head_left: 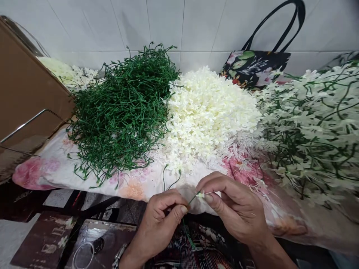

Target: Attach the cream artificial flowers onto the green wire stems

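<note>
My left hand (168, 215) is closed, pinching a thin green artificial flower stem (193, 198) between thumb and forefinger. At the stem's upper end, my right hand (235, 205) pinches a small white artificial flower piece (201, 194) with thumb and fingertips. Whether the flower is fixed on the stem I cannot tell. Part of the stem hangs below my left hand over patterned dark clothing. Just beyond the hands lies a heap of cream-white flower heads (207, 112). Left of it rises a pile of loose green stems (120, 112).
Flowers joined to stems (316, 130) fill the right side. A floral cloth (134, 186) covers the work surface. At the back stands a black floral bag (258, 69) against the tiled wall. A cardboard box (30, 74) borders the left, and a clear ring (83, 256) lies low left.
</note>
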A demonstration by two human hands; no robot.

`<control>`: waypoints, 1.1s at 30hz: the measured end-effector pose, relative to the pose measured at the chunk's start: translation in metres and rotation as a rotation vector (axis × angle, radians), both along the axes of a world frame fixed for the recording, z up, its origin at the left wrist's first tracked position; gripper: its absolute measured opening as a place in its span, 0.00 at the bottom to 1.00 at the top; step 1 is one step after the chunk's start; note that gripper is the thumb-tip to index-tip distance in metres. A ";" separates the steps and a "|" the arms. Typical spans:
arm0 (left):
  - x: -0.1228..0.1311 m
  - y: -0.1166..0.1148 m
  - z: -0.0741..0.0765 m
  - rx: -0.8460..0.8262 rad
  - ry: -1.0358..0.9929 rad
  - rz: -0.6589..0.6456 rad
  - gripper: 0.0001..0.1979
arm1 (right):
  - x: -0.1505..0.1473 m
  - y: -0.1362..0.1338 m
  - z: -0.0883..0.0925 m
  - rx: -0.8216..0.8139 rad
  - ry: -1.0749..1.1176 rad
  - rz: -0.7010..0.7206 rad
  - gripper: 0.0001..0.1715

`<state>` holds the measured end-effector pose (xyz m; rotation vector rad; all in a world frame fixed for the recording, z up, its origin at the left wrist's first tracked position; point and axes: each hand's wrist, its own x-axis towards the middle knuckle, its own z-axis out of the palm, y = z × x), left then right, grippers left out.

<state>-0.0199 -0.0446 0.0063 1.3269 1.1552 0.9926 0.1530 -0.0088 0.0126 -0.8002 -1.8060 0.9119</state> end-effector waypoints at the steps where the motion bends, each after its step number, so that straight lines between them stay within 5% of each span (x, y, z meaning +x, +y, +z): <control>1: 0.000 -0.001 0.002 0.024 0.058 -0.006 0.06 | -0.001 0.000 0.000 0.000 -0.008 0.000 0.07; 5: 0.006 -0.002 0.009 0.049 0.164 0.021 0.16 | -0.008 -0.001 0.000 0.039 -0.047 0.035 0.07; 14: 0.011 0.001 -0.005 -0.017 -0.052 0.262 0.07 | -0.013 -0.007 -0.007 0.127 -0.101 0.000 0.10; 20: 0.006 0.000 -0.013 -0.138 -0.338 0.233 0.08 | -0.013 -0.008 -0.002 0.141 -0.142 -0.038 0.10; 33: 0.007 0.003 -0.007 0.136 0.035 0.202 0.09 | -0.017 -0.004 -0.001 0.192 -0.263 -0.064 0.07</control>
